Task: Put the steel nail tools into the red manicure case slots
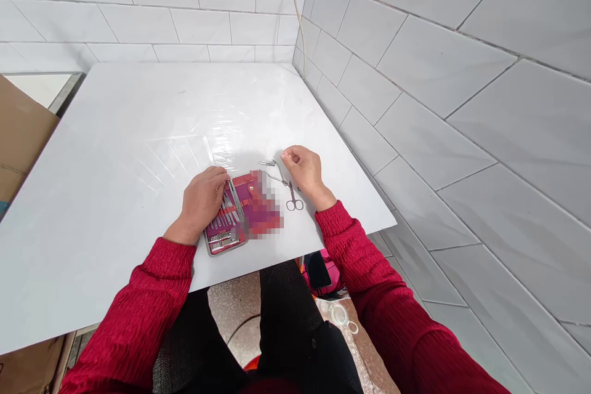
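A manicure case (226, 249) lies unfolded on the white table, with several slim metal tools strapped in its purple and red inside. Part of its right flap is blurred out. My left hand (201, 202) is closed on the case's left edge, the fingertips at its upper rim. To the right, my right hand (305, 171) hovers by the loose tools with its fingers curled together; whatever they hold, if anything, is too small to tell. Just left of it lie nail nippers (280, 173), small scissors (292, 201) and a nail clipper (266, 163).
The white table (115, 111) meets tiled walls at the back and right. A cardboard box (23, 126) stands past its left edge. Below the front edge are a dark phone (318, 269) on a pink bag and my legs. A cable (298, 6) hangs in the corner.
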Motion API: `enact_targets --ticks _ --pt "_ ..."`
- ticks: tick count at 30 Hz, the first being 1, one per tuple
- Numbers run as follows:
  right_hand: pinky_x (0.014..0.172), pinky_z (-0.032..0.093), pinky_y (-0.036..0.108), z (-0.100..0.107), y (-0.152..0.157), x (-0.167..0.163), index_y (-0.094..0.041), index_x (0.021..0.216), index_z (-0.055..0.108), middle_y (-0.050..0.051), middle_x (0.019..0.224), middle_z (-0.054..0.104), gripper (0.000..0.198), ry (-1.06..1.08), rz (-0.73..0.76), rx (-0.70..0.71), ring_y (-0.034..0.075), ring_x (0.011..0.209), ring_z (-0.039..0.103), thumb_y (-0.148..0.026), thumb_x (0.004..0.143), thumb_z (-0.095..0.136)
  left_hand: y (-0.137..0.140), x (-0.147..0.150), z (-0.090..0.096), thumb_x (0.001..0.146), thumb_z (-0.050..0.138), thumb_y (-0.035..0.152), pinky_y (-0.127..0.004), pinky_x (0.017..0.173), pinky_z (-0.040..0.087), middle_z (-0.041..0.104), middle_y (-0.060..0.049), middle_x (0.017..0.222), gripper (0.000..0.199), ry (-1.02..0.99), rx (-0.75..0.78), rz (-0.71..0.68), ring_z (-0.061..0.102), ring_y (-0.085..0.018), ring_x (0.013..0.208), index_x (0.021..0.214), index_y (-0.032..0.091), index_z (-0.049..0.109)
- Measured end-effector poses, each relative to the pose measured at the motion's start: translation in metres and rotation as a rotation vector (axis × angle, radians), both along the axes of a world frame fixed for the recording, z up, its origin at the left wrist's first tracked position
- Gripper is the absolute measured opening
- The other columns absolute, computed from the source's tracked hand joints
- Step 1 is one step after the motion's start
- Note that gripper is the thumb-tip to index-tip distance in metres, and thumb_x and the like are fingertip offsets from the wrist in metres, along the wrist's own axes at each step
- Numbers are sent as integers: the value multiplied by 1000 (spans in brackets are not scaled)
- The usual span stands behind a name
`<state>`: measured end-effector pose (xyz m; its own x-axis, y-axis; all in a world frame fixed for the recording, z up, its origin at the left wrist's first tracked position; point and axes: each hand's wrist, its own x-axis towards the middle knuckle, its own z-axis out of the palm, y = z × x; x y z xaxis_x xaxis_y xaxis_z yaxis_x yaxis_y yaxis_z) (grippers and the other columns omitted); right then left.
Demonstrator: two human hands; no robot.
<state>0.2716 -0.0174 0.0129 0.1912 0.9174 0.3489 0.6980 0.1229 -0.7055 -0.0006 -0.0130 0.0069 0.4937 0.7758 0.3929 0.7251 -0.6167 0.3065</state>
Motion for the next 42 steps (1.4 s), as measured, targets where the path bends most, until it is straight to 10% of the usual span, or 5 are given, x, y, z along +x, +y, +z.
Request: enact_targets --ticks 11,28,42 --pt "74 39 29 -1 4 -9 -20 96 73 5 102 69 15 -258 66 -40 18 83 58 -23 93 58 -1 0 1 100 36 19 -41 79 53 72 -7 111 34 -13 -22 7 65 -26 103 95 22 70" --pt "63 33 33 7 -1 -18 -19 79 72 11 84 74 16 -581 -82 -371 23 75 63 -20 87 57 -4 1 2 101 37 19 -40 79 53 72 -7 109 33 -18 -34 1 65 -26 102 96 21 70" --pt "62 45 26 -6 13 -19 -17 119 63 -8 63 60 45 416 153 -98 12 54 53 -20 75 54 -21 27 5 103 48 29 -51 105 46 59 -12 140 26 49 6 -137 53 -31 130 118 20 67"
